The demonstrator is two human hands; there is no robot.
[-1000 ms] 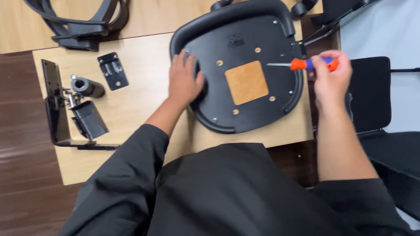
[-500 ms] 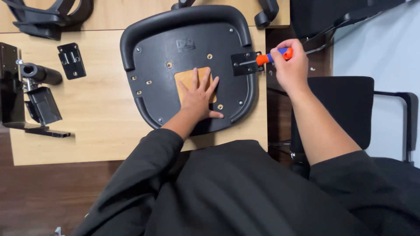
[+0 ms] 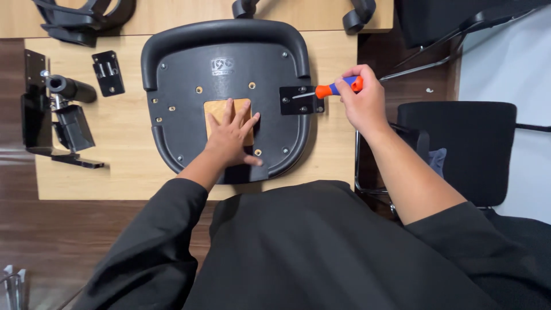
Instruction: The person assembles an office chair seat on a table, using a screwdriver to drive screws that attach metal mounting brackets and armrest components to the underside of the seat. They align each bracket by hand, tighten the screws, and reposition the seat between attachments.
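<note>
Seat (image 3: 229, 63), black, underside up, on the board (image 3: 80, 178) at centre. Nearest, at 6 o'clock of it, left hand (image 3: 229, 138): open, fingers spread, pressed flat on the seat, half covering the wood patch (image 3: 217, 110), gripping nothing. At 3 o'clock, right hand (image 3: 363, 103): closed around the screwdriver (image 3: 333, 89), orange and blue handle, tip laid on the bracket (image 3: 299, 101). Bracket flat on the seat's right edge, part overhanging; whether any screw in it is driven home cannot be told. Judged as early work: one bracket in place and being fastened, several holes around the patch open and bare. Left to fit, by the look of it: second bracket (image 3: 108, 73) loose at 10 o'clock, and the mechanism (image 3: 60, 117) at 9 o'clock. Farthest, at 12 o'clock, casters (image 3: 247, 8) and armrest (image 3: 80, 17), unattached.
</note>
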